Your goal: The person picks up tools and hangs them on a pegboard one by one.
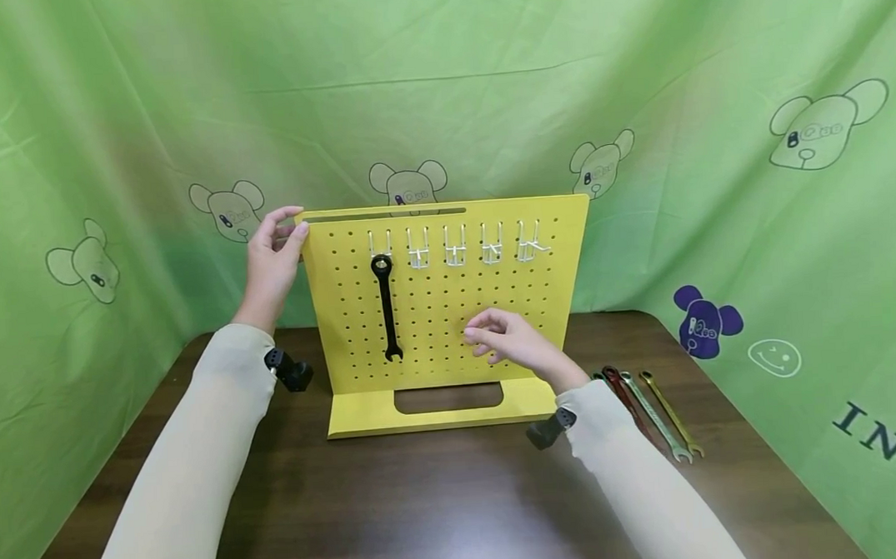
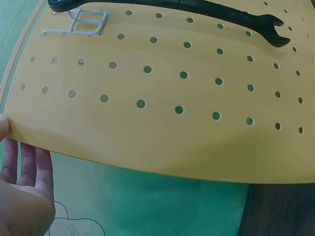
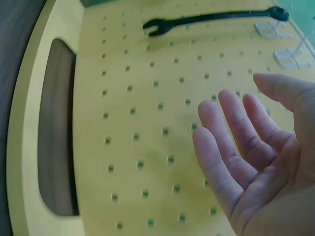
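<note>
A yellow pegboard [image 1: 435, 322] stands upright on the table. Its top left corner is pinched by my left hand [image 1: 272, 254], thumb on the front and fingers behind the edge, as the left wrist view also shows. On the leftmost white hook hangs a black combination wrench [image 1: 388, 311], open end down. My right hand [image 1: 512, 340] hovers in front of the board's lower right part, holding nothing; in the right wrist view its fingers [image 3: 231, 128] are loosely bent and apart. Several white wire hooks [image 1: 455, 247] to the right of the wrench carry nothing.
Right of the board, several more wrenches lie on the brown table [image 1: 428, 505]: a yellow one [image 1: 672, 416], a silver one [image 1: 655, 416], a red one [image 1: 621, 393] and another partly hidden by my right sleeve. A green printed curtain [image 1: 439, 80] hangs behind.
</note>
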Demonstrator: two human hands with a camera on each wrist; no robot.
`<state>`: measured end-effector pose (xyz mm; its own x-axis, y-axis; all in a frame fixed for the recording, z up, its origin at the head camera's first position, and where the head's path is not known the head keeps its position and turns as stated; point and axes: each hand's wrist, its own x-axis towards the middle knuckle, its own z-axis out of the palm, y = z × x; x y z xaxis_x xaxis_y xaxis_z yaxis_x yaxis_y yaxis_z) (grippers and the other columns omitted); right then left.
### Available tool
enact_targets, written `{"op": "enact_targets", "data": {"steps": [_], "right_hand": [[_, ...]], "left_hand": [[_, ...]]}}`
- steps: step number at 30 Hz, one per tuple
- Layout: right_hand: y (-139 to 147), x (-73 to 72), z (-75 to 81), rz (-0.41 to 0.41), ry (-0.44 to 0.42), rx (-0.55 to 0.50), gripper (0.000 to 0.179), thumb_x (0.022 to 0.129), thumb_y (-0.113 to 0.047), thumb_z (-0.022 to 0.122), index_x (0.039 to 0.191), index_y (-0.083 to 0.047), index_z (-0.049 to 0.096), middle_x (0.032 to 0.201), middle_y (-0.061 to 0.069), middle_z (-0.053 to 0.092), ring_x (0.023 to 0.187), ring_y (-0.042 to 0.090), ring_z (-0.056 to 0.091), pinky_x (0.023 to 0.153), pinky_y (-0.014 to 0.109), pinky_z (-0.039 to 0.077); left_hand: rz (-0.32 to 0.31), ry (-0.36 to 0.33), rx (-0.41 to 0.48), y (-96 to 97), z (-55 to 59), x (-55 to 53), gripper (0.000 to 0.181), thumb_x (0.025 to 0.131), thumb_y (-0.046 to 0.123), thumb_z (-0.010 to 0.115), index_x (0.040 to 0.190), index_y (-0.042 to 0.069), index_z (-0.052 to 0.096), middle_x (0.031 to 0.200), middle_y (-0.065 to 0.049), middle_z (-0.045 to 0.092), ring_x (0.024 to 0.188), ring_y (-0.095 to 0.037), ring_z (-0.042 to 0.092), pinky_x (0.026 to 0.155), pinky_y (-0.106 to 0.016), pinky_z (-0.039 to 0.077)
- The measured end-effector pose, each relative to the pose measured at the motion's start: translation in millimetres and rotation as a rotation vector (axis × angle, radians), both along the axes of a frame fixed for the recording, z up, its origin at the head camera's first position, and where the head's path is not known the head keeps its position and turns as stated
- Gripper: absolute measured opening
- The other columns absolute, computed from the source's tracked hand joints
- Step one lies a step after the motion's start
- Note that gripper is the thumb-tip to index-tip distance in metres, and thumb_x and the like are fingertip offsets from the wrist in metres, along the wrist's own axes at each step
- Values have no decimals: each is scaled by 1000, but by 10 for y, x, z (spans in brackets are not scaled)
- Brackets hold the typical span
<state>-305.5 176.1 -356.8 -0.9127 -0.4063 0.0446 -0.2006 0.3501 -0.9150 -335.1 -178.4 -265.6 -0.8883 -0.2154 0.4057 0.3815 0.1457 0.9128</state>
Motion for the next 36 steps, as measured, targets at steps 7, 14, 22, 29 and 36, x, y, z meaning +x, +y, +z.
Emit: {"op": "enact_targets", "data": {"steps": [7, 14, 22, 29, 36], "right_hand": [[349, 28, -156, -39, -11, 54, 38, 101, -29, 62, 121, 2, 58, 118, 26, 65, 97, 31, 67, 77, 37, 58], [713, 120, -279, -84, -30, 123, 39, 102, -29, 62, 121, 4, 58, 116, 26, 64, 92, 28, 67, 74, 39, 58], [1114, 275, -397, -117, -55, 152, 40, 102, -25, 61, 123, 8, 56, 106, 18, 68, 86, 26, 65, 71, 38, 59], [1447, 369, -528, -169, -81, 153, 39, 101, -21, 63, 122, 11, 56, 103, 19, 69, 81, 24, 66, 66, 34, 59], [1757, 411, -681, -196, -126, 203, 38, 100, -19, 63, 120, 13, 56, 93, 11, 70, 73, 18, 65, 61, 31, 58]], "left_hand": [[9, 4, -3, 1, -5, 1, 34, 102, 24, 60, 135, 15, 59, 113, -2, 56, 97, -14, 56, 87, -26, 54], [12, -8, 1, 0, 6, 10, 34, 102, 24, 61, 135, 16, 59, 113, -2, 56, 98, -14, 56, 87, -28, 53], [10, -1, -3, 9, 15, 13, 36, 102, 23, 60, 137, 13, 58, 113, -3, 56, 98, -14, 56, 88, -30, 53], [7, 2, -2, 10, 19, 15, 37, 102, 23, 60, 137, 13, 57, 114, -3, 56, 98, -14, 56, 88, -29, 53], [13, -4, -3, 8, 19, 13, 35, 102, 23, 60, 136, 14, 58, 113, -2, 56, 98, -14, 56, 88, -29, 53]]}}
